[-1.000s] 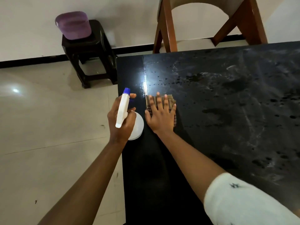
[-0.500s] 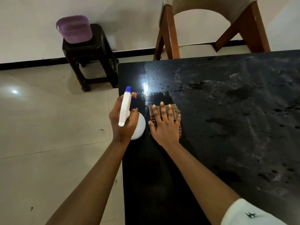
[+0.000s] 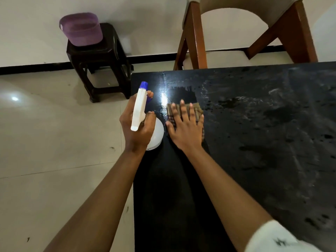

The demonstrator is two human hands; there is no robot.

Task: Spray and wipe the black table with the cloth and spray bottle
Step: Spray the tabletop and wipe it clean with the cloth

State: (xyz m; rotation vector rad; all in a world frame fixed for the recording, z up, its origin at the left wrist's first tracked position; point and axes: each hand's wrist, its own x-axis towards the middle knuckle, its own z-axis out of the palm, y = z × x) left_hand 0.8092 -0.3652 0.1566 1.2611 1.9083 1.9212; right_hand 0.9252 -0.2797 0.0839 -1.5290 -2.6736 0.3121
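Fingers straight and spread, the right hand [image 3: 185,130] presses flat on the cloth [image 3: 198,109], while the left hand [image 3: 138,135] is curled around the neck of the spray bottle [image 3: 139,108] and holds it up. The black table [image 3: 254,142] is dotted with droplets and smears on its right part; the strip near the left edge looks cleaner. Behind it stand a wooden chair [image 3: 194,33] and a dark stool [image 3: 101,59] carrying a purple tub [image 3: 81,30]. The bottle hangs just at the table's left edge, the cloth beside it near the far left corner. I think a careless squeeze could wet the floor, and a thin cloth under a flat palm may only spread the liquid into streaks.
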